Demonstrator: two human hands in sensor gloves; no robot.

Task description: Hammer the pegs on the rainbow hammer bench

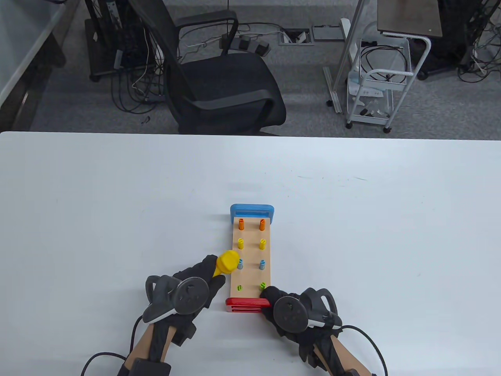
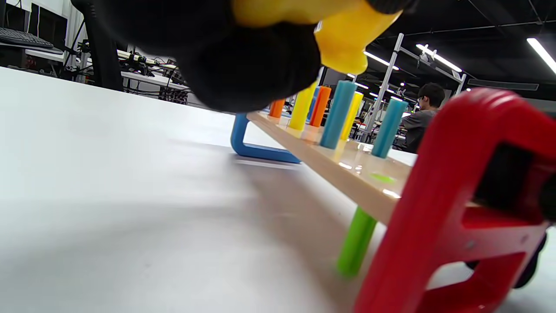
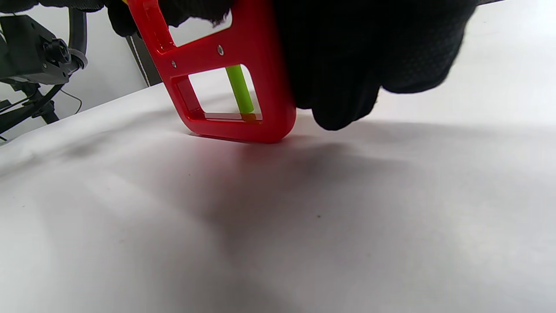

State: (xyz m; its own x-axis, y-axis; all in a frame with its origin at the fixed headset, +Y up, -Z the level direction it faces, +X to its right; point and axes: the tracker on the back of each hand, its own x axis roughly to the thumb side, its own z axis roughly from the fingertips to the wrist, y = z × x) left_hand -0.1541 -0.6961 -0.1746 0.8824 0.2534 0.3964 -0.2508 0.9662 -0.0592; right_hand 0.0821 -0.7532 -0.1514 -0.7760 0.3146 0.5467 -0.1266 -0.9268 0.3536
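The hammer bench [image 1: 251, 258] lies lengthwise on the table [image 1: 78, 203], just right of centre and toward the near edge, one end support [image 1: 252, 210] at the far end and the other [image 1: 246, 304] at the near end. Pegs stand in two columns along the board, four rows from far to near. The near-left peg [image 1: 239, 288] sits sunk level with the board and reaches down beneath it. The left hand [image 1: 195, 282] is just left of the bench's near half, with the hammer head [image 1: 228, 261] above the bench's left edge beside the third-row left peg [image 1: 240, 264]. The right hand [image 1: 282, 303] is at the near right corner, touching the near support. Beyond the table's far edge stand an office chair [image 1: 219, 78] left of centre and a wheeled cart [image 1: 375, 86] to the right.
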